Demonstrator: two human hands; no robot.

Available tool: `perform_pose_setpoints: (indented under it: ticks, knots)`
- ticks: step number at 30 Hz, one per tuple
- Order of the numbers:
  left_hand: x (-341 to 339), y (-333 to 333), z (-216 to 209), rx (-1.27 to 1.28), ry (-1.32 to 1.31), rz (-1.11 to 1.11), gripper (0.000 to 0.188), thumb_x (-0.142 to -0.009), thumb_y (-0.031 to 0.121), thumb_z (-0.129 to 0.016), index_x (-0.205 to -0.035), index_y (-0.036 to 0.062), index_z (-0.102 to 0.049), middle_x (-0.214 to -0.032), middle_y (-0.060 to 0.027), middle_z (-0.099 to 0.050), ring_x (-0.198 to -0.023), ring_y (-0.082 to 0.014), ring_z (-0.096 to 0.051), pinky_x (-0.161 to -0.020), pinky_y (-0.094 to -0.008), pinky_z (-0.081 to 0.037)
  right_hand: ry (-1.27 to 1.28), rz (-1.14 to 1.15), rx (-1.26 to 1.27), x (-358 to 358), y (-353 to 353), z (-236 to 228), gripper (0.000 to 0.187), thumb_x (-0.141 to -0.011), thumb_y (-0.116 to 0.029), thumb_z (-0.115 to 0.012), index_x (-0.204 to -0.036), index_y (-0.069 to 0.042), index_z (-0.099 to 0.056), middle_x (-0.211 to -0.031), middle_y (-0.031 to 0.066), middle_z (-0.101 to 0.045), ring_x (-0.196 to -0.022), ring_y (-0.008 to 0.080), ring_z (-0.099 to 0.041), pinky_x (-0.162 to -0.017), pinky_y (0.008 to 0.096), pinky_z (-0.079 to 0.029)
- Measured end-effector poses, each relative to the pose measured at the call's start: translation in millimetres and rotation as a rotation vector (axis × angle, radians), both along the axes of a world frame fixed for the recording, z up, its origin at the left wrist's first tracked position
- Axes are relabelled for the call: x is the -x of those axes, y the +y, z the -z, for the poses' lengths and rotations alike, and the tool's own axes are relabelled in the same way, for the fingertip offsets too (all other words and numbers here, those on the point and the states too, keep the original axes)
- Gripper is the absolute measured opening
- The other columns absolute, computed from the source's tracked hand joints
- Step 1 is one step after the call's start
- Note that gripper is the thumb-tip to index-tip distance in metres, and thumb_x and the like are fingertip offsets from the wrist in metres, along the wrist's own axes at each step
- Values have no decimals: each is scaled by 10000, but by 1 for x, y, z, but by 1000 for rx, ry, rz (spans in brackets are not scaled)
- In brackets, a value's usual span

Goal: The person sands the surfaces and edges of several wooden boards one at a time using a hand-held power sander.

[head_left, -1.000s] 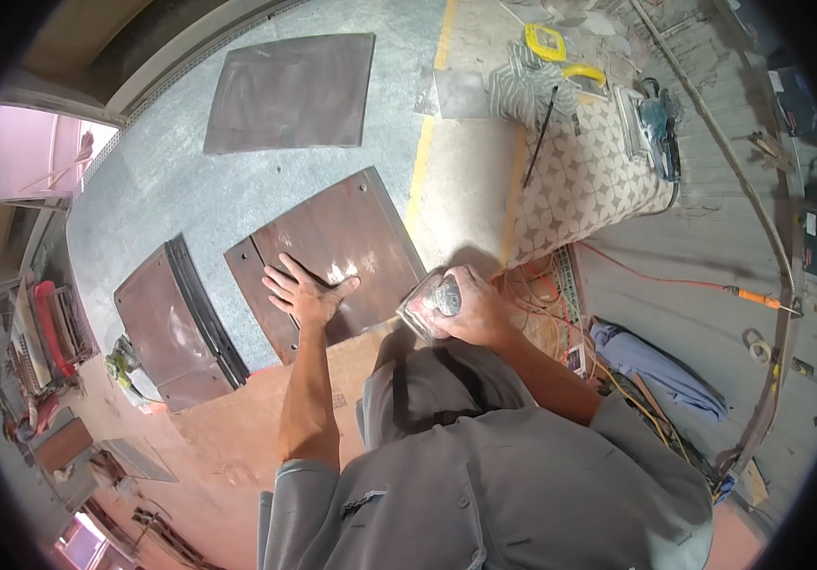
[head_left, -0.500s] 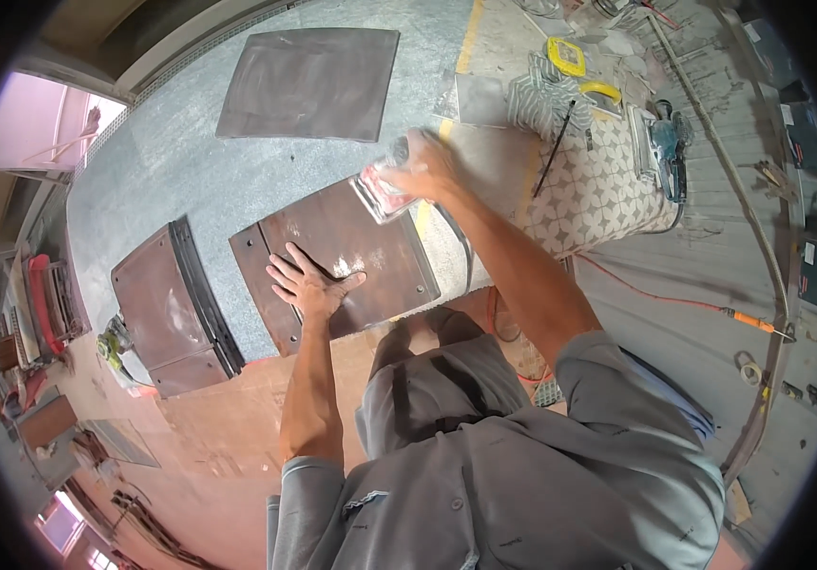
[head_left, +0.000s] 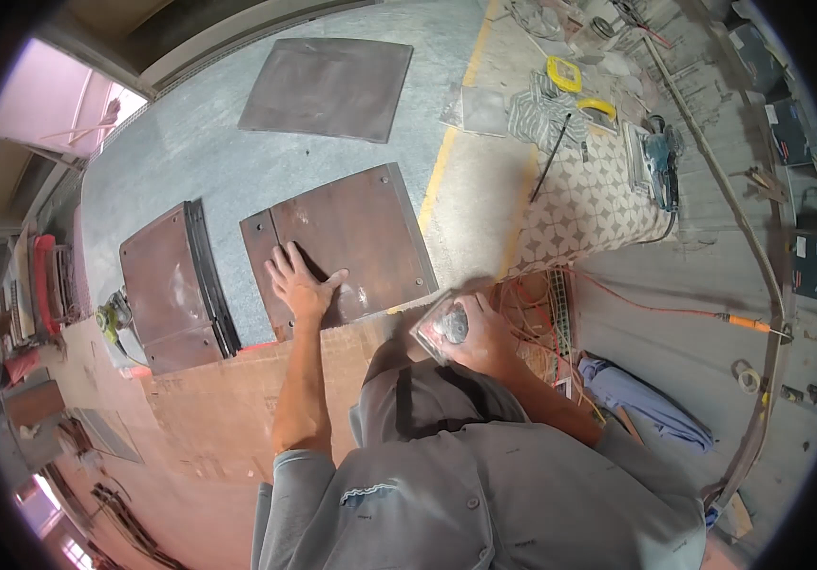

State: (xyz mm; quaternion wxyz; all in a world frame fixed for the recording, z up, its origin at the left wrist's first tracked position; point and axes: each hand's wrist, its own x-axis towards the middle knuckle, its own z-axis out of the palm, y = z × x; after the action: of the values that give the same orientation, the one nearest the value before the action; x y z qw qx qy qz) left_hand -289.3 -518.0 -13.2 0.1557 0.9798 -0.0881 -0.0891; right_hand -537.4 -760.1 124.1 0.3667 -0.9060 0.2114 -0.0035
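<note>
My left hand (head_left: 305,289) lies flat with spread fingers on a dark brown panel (head_left: 363,224) that has holes near its corners and a seam along its left side. A pale, dusty patch shows on the panel close to my thumb. My right hand (head_left: 487,336) is wrapped round a hand sander (head_left: 434,328) with a flat, angular base and a reddish, dusty top. That sander is in the air just off the panel's near right corner, close to my body, with its base tilted. Part of its body is hidden behind my fingers.
Stacked brown panels (head_left: 161,294) stand at the left, and a grey-brown panel (head_left: 328,87) lies farther back. At the right are a striped cloth (head_left: 543,119), yellow-handled tools (head_left: 597,111) and a blue-green power sander (head_left: 657,161). An orange cable (head_left: 651,306) hangs beyond the table edge.
My right hand has come toward my body with the hand sander, from the panel's far right corner to beyond its near edge. My left hand stays flat on the panel.
</note>
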Motion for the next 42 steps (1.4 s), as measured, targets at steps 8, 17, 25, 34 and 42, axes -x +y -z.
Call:
perform_pose_setpoints:
  ticks: [8,17,25,34,42]
  knots:
    - [0,122,25,79,172,-273,1407,-647,770,-893,-1744,191,-230,-1793,-293,-52,-1670,-449,-12,-1295,-676,-47,-24,-294,239,-103,14,17,539,-762,-235,-851,-1269,-179,-677,-1266,158,-610,-1108,404,-660,-883,563,-562]
    - [5,125,41,142,123,-284,1333,-663,787,-872,-1733,247,-290,-1791,-301,-33,-1665,-465,20,-1287,-675,27,-197,-107,391,-317,-45,61,490,-834,-468,-814,-1122,-106,-655,-1077,219,-657,-963,477,-687,-777,562,-562]
    - [7,124,46,111,78,-283,1313,-690,779,-862,-1738,257,-269,-1796,-287,-44,-1668,-451,19,-1277,-685,10,-125,-125,328,-152,38,41,427,-896,-417,-789,-1164,-118,-644,-1100,196,-632,-972,475,-680,-787,584,-568]
    - [-17,68,-9,344,-126,-211,1077,-814,548,-882,-1644,51,-411,-1721,-344,-246,-1613,-508,-178,-1284,-654,-120,-173,-136,309,-203,37,57,400,-872,-365,-819,-1133,-114,-649,-1077,191,-634,-926,474,-674,-753,587,-551]
    - [-142,-133,-57,1210,309,-4,618,-961,419,-798,-1337,-56,-676,-1264,-199,-742,-1180,-255,-686,-1044,-371,-516,-24,-196,402,-342,-2,45,548,-805,-256,-791,-1283,-41,-632,-1157,236,-690,-1071,433,-703,-877,506,-603]
